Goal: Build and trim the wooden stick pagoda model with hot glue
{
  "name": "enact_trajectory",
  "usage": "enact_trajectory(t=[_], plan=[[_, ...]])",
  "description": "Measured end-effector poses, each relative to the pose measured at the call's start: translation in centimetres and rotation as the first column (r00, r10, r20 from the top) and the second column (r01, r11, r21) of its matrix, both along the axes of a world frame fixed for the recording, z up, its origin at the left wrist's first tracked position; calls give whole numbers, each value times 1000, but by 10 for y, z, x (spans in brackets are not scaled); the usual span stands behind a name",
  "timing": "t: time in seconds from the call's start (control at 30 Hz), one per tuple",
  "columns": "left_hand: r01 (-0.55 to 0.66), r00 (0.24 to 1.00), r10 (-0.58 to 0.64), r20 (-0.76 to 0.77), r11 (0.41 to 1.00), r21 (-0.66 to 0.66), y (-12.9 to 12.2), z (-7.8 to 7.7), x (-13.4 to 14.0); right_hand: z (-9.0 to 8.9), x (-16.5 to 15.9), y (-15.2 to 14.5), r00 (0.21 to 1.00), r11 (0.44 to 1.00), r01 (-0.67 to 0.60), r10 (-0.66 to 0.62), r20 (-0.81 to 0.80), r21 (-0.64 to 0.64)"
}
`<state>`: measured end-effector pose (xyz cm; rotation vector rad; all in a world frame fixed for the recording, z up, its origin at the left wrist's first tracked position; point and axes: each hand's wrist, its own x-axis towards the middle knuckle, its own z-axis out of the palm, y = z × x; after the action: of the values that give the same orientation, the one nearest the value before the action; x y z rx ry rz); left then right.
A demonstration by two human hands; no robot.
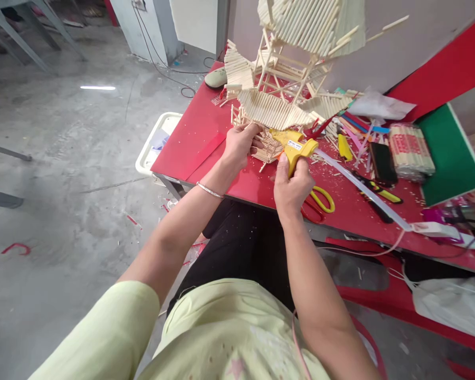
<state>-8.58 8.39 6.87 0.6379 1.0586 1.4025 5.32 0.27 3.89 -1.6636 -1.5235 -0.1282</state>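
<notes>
A pavilion-like model (277, 108) built of thin wooden sticks, with ribbed stick roofs, rises at the table's far side. My left hand (240, 145) is at the model's lower left, thumb and fingers pinched together just below the lower roof edge. What lies between those fingertips is too small to make out. In my right hand (293, 182) is a yellow hot glue gun (295, 145), its nozzle pointing left under the lower roof. A long translucent glue stick (356, 184) sticks out of its rear. Beneath both hands is a lattice base of sticks (267, 148).
Yellow-and-red scissors (322, 200) lie on the red table (198, 137) beside my right wrist. Farther right are a utility knife (383, 192), a dark phone (382, 163), a wrapped stick bundle (411, 150) and a green board (451, 153). A white tray (144, 158) is at the left.
</notes>
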Motion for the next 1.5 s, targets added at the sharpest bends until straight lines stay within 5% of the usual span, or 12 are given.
enact_trajectory(t=[0.3,0.63,0.9,1.5], plan=[[11,1000,-11,0,1000,14,1,0,-1,0,-1,1,984,996,-84,82,-157,-9],[-58,998,58,33,998,-6,0,6,6,-3,5,-24,841,992,-123,99,-533,-11],[-102,992,104,70,994,-33,3,6,11,-8,5,-24,848,987,-139,78,-524,-77],[-270,961,275,32,956,-118,4,22,29,-10,3,-8,878,990,-142,119,-463,-17]])
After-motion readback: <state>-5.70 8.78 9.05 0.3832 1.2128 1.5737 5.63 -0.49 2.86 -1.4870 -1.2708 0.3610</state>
